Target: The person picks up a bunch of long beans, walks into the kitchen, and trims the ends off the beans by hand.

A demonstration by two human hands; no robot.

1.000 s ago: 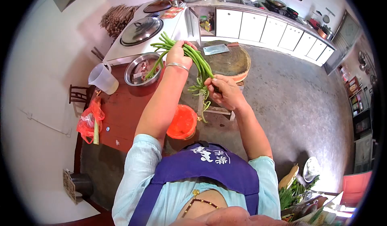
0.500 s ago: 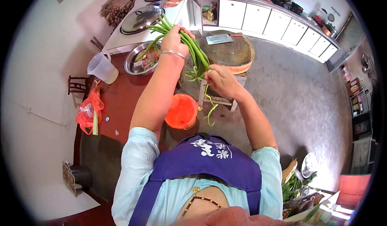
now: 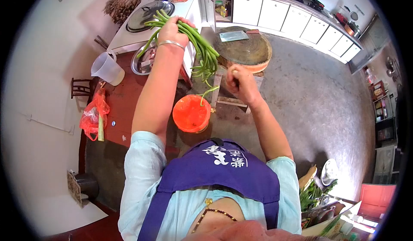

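My left hand [image 3: 173, 31], with a bangle at the wrist, is wrapped round a bunch of long beans [image 3: 205, 54]. Their straight ends stick out beyond the fist and their thin, curly ends hang down to the right. One strand dangles toward a red-lined bucket [image 3: 191, 117] below. Apart from the bunch, my right hand [image 3: 241, 82] is closed, its fingers curled. Whatever it may hold is hidden. Just beyond it is a round wooden chopping block [image 3: 243, 54] on a stool, with a cleaver [image 3: 233, 36] lying on top.
A metal basin [image 3: 140, 64] with food pieces stands partly behind my left forearm. To the left are a plastic jug [image 3: 107, 69] and a red plastic bag [image 3: 95, 114]. White cabinets [image 3: 272, 15] line the far wall. Greens [image 3: 310, 198] lie at lower right.
My right hand has come away from the bean bunch and moved slightly down and right. My left hand has shifted up and left with the beans; the dangling strand now hangs above the bucket.
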